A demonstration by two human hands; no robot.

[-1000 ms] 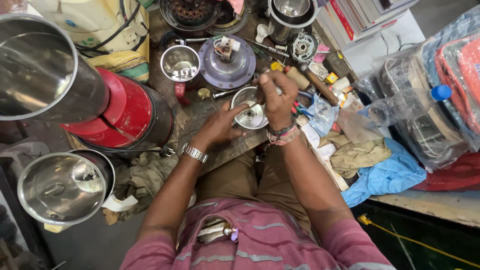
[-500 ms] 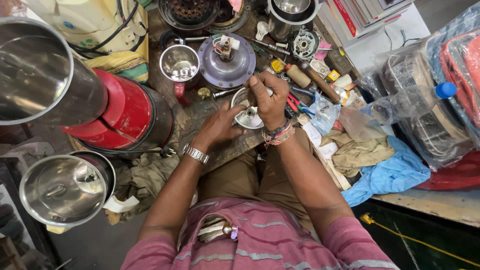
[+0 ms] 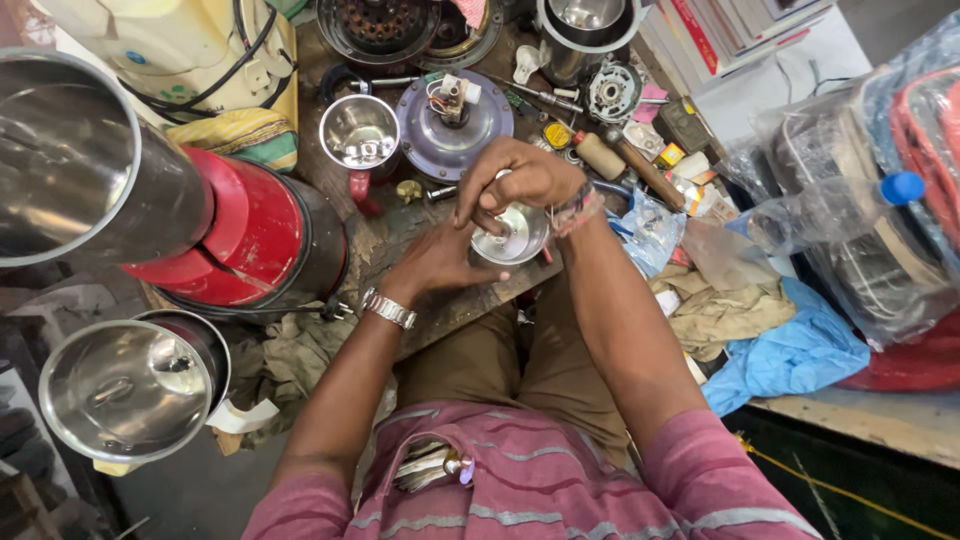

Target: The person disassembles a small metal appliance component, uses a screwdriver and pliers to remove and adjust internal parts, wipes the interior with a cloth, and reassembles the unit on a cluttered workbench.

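Head view shows the left hand [image 3: 435,265] cupping a small shiny metal bowl [image 3: 512,235] from seven o'clock while the right hand [image 3: 520,180], fingers closed over its rim, grips from twelve, above a cluttered workbench [image 3: 400,240].

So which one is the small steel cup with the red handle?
Start at the big red appliance body on the left. Just right of it stands the small steel cup, beside a round purple-grey disc. It alone has a red handle, pointing toward the person.

small yellow packet [image 3: 669,155] | right of bench | beside clear plastic bag [image 3: 650,225]
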